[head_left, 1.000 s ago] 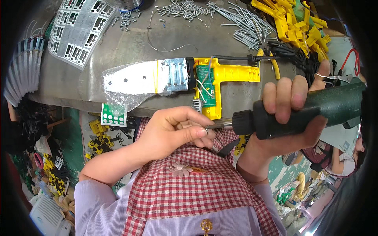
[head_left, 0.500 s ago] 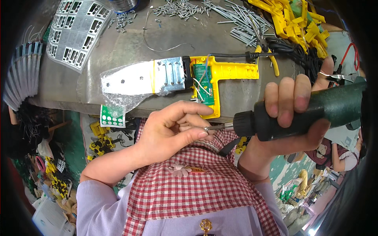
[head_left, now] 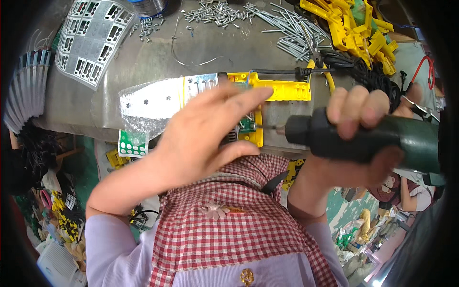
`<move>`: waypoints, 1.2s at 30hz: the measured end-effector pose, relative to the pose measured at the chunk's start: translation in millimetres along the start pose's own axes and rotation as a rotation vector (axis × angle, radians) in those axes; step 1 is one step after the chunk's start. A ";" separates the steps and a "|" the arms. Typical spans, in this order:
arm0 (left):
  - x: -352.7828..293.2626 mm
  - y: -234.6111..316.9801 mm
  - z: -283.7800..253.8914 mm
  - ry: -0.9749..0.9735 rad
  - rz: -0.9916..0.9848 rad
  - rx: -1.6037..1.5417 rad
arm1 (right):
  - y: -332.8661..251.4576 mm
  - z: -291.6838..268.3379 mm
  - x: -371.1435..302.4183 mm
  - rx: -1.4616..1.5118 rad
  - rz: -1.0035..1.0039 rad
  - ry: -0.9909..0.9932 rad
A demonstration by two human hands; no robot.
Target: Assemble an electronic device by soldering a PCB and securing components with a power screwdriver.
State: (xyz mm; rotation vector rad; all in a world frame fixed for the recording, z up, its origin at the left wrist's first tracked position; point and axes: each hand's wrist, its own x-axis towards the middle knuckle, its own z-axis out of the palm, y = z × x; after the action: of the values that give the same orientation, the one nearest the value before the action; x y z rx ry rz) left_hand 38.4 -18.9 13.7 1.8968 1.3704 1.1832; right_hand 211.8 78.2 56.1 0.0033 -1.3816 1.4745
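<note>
My right hand grips a dark green electric screwdriver, held sideways with its tip pointing left toward a small green circuit board. The board sits in a yellow plastic housing that lies on the grey bench joined to a flat silver metal plate. My left hand hovers open over the housing with fingers spread, covering part of the board. A black cable runs off the housing to the right.
Loose screws and long metal pins lie at the back of the grey bench. Yellow plastic shells are heaped at back right beside black cords. A perforated metal sheet lies at left.
My left hand left the screwdriver tip and opened, rising over the yellow housing. The screwdriver moved up and its tip now points at the circuit board.
</note>
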 end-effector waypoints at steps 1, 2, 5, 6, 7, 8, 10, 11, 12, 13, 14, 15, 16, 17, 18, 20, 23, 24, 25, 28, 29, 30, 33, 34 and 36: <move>8.7 -2.6 -7.3 -0.006 0.133 0.269 | 3.4 -3.0 -2.0 -0.080 0.032 0.022; 15.0 -4.3 -15.1 -0.089 0.112 0.351 | 7.2 -6.1 -4.8 -0.160 0.066 0.044; 22.8 -23.4 -20.6 -0.221 0.077 0.511 | 21.2 -9.0 -13.8 -0.286 0.072 0.120; 23.3 -30.2 -19.6 -0.258 0.089 0.513 | 27.8 -10.5 -15.5 -0.331 0.039 0.172; 22.7 -35.3 -17.9 -0.296 0.103 0.514 | 35.7 -14.4 -16.9 -0.325 0.043 0.168; 22.5 -37.9 -14.3 -0.240 0.120 0.496 | 44.0 -18.8 -17.8 -0.294 -0.020 0.099; 22.8 -42.3 -12.0 -0.230 0.119 0.474 | 45.8 -14.7 -15.8 -0.270 -0.077 0.034; 22.6 -43.8 -11.0 -0.217 0.121 0.458 | 42.1 -7.7 -14.7 -0.297 -0.025 0.073; 22.9 -44.8 -9.7 -0.217 0.122 0.454 | 40.3 -1.6 -13.1 -0.327 0.024 0.110; 22.6 -44.9 -8.3 -0.210 0.105 0.431 | 40.5 0.2 -13.7 -0.330 0.025 0.109; 22.4 -44.9 -7.0 -0.203 0.088 0.408 | 40.8 1.4 -14.0 -0.347 0.021 0.112; 22.1 -45.0 -6.6 -0.198 0.086 0.409 | 42.1 3.9 -14.4 -0.360 0.016 0.111; 22.2 -44.8 -6.2 -0.207 0.083 0.411 | 42.2 9.4 -15.7 -0.292 0.037 0.133; 22.2 -45.2 -6.4 -0.215 0.080 0.412 | 44.3 7.9 -15.2 -0.290 0.037 0.127; 22.6 -43.9 -6.3 -0.212 0.081 0.405 | 42.5 4.7 -15.7 -0.320 0.066 0.053; 23.1 -41.7 -6.5 -0.224 0.068 0.420 | 35.3 -5.2 -16.8 -0.449 0.157 -0.117; 21.7 -42.1 -8.0 -0.209 0.058 0.431 | 41.5 0.3 -14.8 -0.556 0.171 -0.076; 22.1 -43.7 -7.9 -0.205 0.063 0.432 | 44.9 1.1 -13.8 -0.611 0.178 -0.053; 22.4 -45.4 -7.7 -0.207 0.054 0.423 | 49.7 -0.8 -13.4 -0.614 0.174 -0.055; 24.8 -41.4 -6.8 -0.215 0.060 0.429 | 56.1 -4.3 -9.5 -0.312 0.020 0.012; 25.8 -38.1 -6.4 -0.225 0.062 0.435 | 54.5 -2.3 -10.1 -0.315 0.003 0.012; 26.6 -38.1 -7.2 -0.222 0.068 0.442 | 56.8 -1.0 -11.0 -0.242 -0.001 0.070; 27.4 -37.1 -9.2 -0.241 0.055 0.448 | 57.4 -7.2 -9.7 -0.133 0.012 0.147; 27.2 -37.6 -9.0 -0.241 0.041 0.440 | 57.0 -10.4 -9.6 -0.096 0.043 0.169; 26.1 -40.5 -9.9 -0.289 0.021 0.441 | 49.9 -25.5 -14.6 -0.065 0.048 0.318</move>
State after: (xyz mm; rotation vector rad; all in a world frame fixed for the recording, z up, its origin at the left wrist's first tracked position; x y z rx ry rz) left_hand 13.1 19.1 -4.7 2.2770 1.5359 0.6098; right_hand 200.9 98.7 3.0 -0.2957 -1.1753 1.3989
